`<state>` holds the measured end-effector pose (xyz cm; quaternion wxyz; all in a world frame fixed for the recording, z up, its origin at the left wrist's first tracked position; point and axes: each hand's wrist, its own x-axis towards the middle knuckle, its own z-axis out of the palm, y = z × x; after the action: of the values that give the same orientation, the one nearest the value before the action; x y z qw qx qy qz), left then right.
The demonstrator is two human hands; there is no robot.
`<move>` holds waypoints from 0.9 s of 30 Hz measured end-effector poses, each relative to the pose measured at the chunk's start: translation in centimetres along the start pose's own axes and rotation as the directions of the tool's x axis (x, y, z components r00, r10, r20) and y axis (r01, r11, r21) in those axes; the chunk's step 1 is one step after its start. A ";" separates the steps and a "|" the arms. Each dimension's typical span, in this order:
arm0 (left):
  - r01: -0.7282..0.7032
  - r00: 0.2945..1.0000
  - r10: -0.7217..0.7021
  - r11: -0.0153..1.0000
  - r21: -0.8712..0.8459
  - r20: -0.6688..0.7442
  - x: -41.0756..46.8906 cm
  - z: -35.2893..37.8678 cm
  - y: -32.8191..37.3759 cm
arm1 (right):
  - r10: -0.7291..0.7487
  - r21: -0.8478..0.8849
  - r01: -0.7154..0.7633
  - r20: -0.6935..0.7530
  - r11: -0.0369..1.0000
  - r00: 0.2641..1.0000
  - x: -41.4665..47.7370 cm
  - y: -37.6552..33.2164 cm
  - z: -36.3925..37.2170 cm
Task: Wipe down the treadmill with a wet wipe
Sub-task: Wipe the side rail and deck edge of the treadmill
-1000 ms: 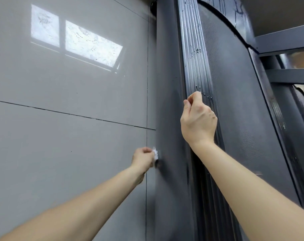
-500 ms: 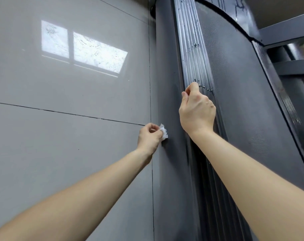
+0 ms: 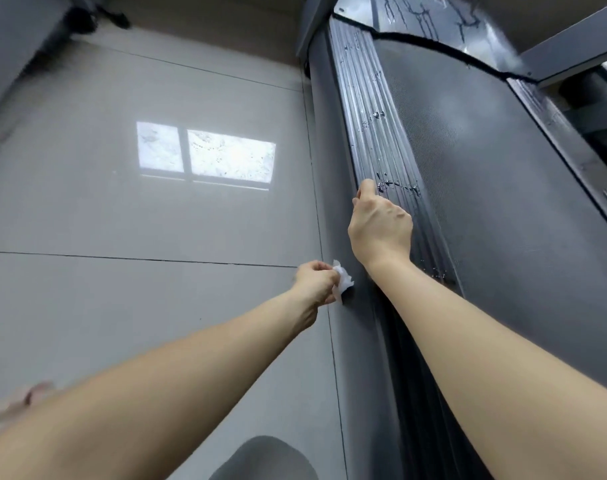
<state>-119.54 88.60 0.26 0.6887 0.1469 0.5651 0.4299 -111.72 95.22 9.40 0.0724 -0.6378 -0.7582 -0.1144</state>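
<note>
Pinched in your left hand (image 3: 316,279), the wet wipe (image 3: 342,280) is bunched into a small white wad and pressed against the dark outer side panel (image 3: 333,174) of the treadmill, right at the panel's edge where it meets the floor. Your right hand (image 3: 380,230) lies curled over the ribbed side rail (image 3: 371,109) just beyond and to the right of the wipe, seemingly bracing there; its fingertips are hidden behind the knuckles, so you cannot tell how firmly they grip.

What matters for the coming stroke is direction. The panel and the rail run as one long strip away from you, so the wipe's travel lies along that axis, up or back down it. Your left hand is the nearer one to the unwiped panel face and already carries the wipe; the right sits on the rail beside it, close but not touching.

Droplets (image 3: 395,186) on the rail just past your right knuckles suggest it may be wet, so expect it to be slick. The textured running belt (image 3: 503,202) lies further right. To the left, glossy grey floor tiles (image 3: 122,220) mirror a bright window (image 3: 205,155).
</note>
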 end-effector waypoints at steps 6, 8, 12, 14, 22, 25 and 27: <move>0.222 0.975 -0.223 0.972 -0.080 -0.006 2.5 -0.5 -4.0 | -0.011 0.046 0.012 -0.026 0.999 1.000 -0.3 0.4 0.0; 0.263 0.963 -0.268 0.957 -0.126 -0.027 5.4 -0.1 -2.6 | 0.006 0.080 -0.002 -0.053 0.997 0.999 -0.3 0.4 0.3; 0.217 0.970 -0.228 0.968 -0.125 -0.082 10.4 1.1 3.8 | 0.054 0.159 -0.048 -0.032 0.986 0.998 -0.4 0.4 0.1; 0.175 0.980 -0.182 0.981 -0.087 -0.082 12.3 0.6 6.6 | 0.069 0.148 -0.068 0.001 0.987 0.998 -0.6 0.2 -0.2; 0.143 0.989 -0.148 0.968 -0.207 -0.011 14.2 -0.1 6.0 | 0.073 0.192 -0.071 -0.005 0.979 0.997 -0.4 0.5 -0.4; 0.291 0.952 -0.263 0.938 -0.190 0.157 10.9 -0.5 1.7 | 0.074 0.204 -0.065 -0.039 0.977 0.996 -0.4 0.9 -0.1; 0.382 0.905 -0.347 0.917 -0.112 0.247 8.3 -1.2 -0.2 | 0.085 0.210 -0.076 -0.038 0.975 0.996 -0.2 0.7 -0.2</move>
<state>-120.58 94.40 -5.69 0.8253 0.0307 0.4663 0.3172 -110.98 95.06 9.63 0.1612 -0.6540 -0.7377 -0.0460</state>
